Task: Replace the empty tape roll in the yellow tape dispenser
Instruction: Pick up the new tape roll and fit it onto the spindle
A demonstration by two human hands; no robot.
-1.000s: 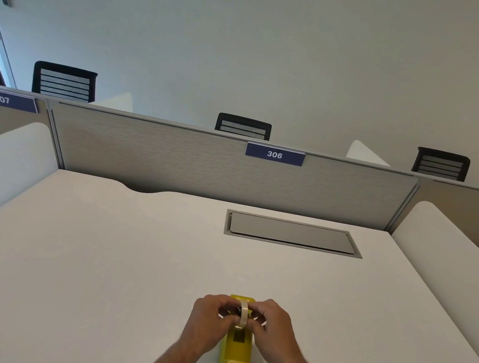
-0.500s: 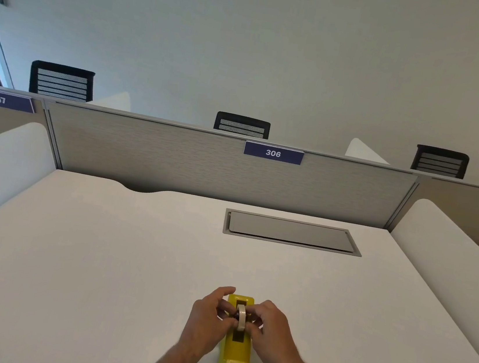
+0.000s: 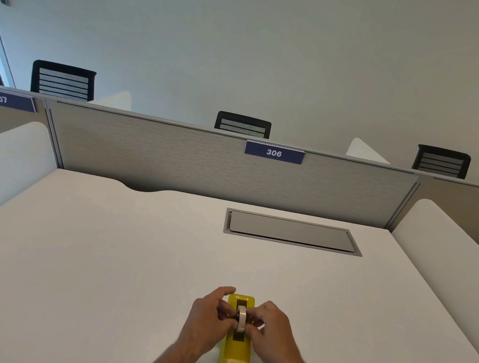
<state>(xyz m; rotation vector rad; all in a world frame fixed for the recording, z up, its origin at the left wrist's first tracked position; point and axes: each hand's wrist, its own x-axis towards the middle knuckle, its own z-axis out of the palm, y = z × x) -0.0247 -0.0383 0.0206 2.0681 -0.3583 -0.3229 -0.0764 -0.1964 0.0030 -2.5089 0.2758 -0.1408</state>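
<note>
A yellow tape dispenser (image 3: 235, 354) lies lengthwise on the white desk (image 3: 100, 254), near its front edge, cutter end toward me. A pale tape roll (image 3: 241, 318) stands on edge in the dispenser's slot, with a dark hub at its left side. My left hand (image 3: 207, 320) pinches the roll's left side at the hub, index finger raised. My right hand (image 3: 270, 331) pinches the roll's right side with fingertips. Both hands flank the dispenser's body and hide its sides.
A grey cable hatch (image 3: 292, 232) is set flush in the desk beyond the dispenser. A fabric partition (image 3: 174, 160) with a "306" label closes the back; white side dividers (image 3: 448, 254) stand left and right. Black chair backs (image 3: 242, 124) show behind.
The roll has sunk lower into the dispenser's slot between my fingers. My left index finger has lifted off and points up. The dispenser has stayed in place.
</note>
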